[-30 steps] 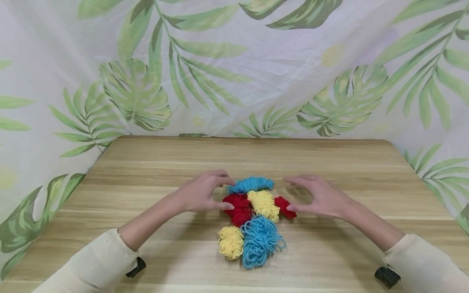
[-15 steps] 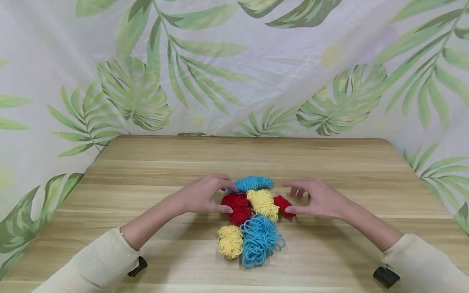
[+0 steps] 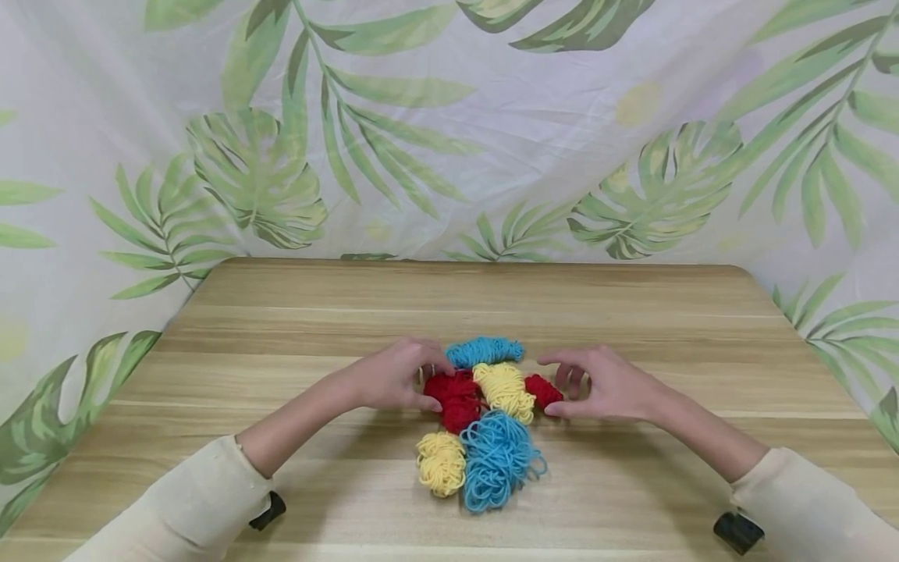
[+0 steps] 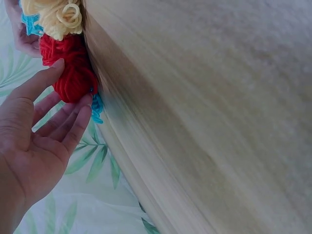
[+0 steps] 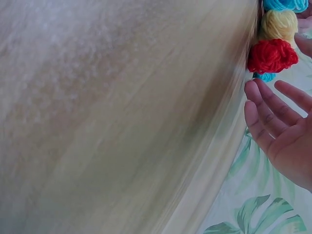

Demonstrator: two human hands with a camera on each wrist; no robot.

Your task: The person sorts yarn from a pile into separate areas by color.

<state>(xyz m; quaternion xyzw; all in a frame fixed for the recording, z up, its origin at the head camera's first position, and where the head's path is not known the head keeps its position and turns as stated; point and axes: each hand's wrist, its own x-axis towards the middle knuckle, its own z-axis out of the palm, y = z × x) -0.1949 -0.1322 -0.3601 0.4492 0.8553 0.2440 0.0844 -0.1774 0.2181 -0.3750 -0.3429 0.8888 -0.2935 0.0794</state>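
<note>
My left hand (image 3: 396,377) is at the larger red yarn bundle (image 3: 460,406), thumb on its near side and curled fingers at its far end. The left wrist view shows the thumb and a fingertip against this red yarn (image 4: 70,68). On the other side, my right hand (image 3: 611,385) has loosely bent fingers around the space beside the small red yarn bundle (image 3: 542,390). Its thumb tip is close to that bundle; contact is unclear. In the right wrist view, the fingers stay apart from the red yarn (image 5: 273,56).
Between the red bundles lies a yellow yarn bundle (image 3: 504,392), with a long blue one (image 3: 485,352) behind. Nearer are a big loose blue bundle (image 3: 500,460) and a small yellow one (image 3: 441,464). All rest on a wooden table (image 3: 316,297) before a leaf-print cloth (image 3: 520,148).
My left fingers have come down from the long blue bundle's left end onto the larger red one. My right hand has shifted slightly left and nearer, its fingers bending more. The yarn bundles barely moved.
</note>
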